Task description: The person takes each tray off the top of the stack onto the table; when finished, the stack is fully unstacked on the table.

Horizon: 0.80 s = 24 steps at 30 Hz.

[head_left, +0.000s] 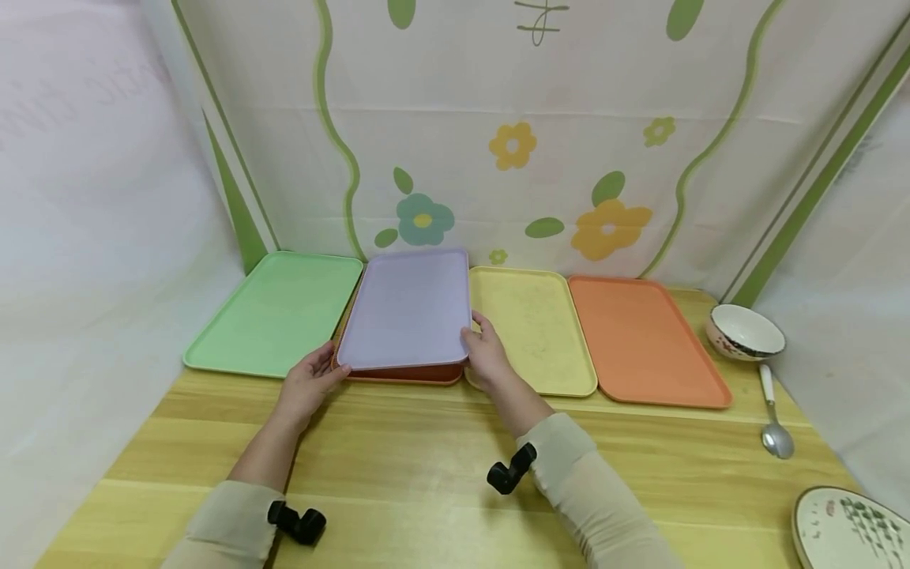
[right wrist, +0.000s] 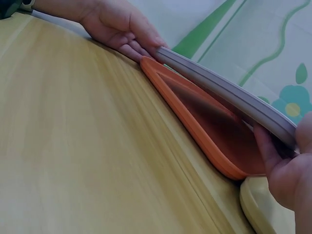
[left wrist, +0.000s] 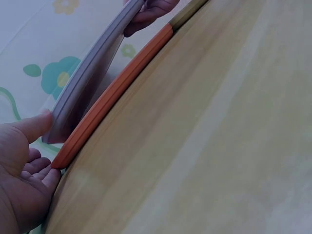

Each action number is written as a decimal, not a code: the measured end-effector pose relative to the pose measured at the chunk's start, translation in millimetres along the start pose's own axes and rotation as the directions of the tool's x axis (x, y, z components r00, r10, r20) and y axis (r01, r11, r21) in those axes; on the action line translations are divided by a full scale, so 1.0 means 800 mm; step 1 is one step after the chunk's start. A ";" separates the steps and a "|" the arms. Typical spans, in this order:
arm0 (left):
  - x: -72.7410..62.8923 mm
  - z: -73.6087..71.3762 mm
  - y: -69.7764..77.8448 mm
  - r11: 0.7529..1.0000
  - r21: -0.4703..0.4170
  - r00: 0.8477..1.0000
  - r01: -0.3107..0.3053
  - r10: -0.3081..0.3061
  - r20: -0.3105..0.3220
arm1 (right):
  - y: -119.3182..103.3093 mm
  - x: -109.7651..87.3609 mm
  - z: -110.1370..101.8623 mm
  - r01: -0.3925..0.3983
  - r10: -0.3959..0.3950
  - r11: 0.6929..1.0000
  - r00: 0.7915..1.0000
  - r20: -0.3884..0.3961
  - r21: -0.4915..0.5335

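A lavender tray [head_left: 408,308] is tilted, its front edge raised above an orange-red tray [head_left: 419,374] that lies beneath it. My right hand [head_left: 486,350] pinches the lavender tray's right edge, thumb above and fingers underneath. At the front left corner, the thumb of my left hand [head_left: 307,385] touches the lavender tray's rim. The left fingers are loosely bent and touch the lower tray's corner [left wrist: 59,162]; thumb and fingers stand apart. In the right wrist view, the gap between the two trays opens wider toward the right hand. Most of the lower tray is hidden from above.
A green tray [head_left: 280,312] lies left; a yellow tray [head_left: 536,332] and an orange tray [head_left: 647,340] lie right. Beyond them are a bowl [head_left: 746,332], a spoon [head_left: 776,435] and a patterned plate [head_left: 846,529]. A printed cloth [head_left: 441,142] hangs behind the wooden table [head_left: 398,466].
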<state>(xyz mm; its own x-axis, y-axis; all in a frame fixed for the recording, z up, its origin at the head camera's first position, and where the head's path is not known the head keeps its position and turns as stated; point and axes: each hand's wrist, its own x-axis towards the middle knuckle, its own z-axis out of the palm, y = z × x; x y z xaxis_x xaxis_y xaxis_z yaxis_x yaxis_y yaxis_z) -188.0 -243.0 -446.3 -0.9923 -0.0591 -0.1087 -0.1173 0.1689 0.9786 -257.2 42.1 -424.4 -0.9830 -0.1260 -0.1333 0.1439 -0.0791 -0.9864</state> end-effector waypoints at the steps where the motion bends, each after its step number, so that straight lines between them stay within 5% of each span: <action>1: -0.001 0.000 0.001 1.000 -0.004 1.000 0.006 -0.006 0.001 | -0.001 0.000 -0.004 -0.003 0.003 1.000 1.000 -0.004 0.003; 8: -0.001 0.000 0.003 1.000 0.002 1.000 0.012 -0.012 0.003 | -0.013 -0.004 -0.039 -0.005 0.005 0.999 1.000 -0.011 0.043; 17: 0.001 -0.001 -0.002 0.983 0.175 0.998 -0.050 0.043 0.042 | -0.035 -0.018 -0.104 -0.036 0.036 0.999 0.999 0.010 0.034; 24: -0.001 -0.001 0.000 0.975 0.214 0.998 -0.051 0.044 0.038 | -0.048 -0.027 -0.155 -0.005 0.005 1.000 0.999 0.031 0.008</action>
<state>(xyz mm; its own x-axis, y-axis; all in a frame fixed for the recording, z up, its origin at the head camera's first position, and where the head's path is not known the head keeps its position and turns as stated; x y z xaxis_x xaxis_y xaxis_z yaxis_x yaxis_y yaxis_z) -187.5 -243.8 -446.2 -0.9973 -0.0146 -0.0724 -0.0726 0.3787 0.9227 -255.2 170.1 -395.5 -0.9782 -0.1575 -0.1351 0.1499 -0.0859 -0.9850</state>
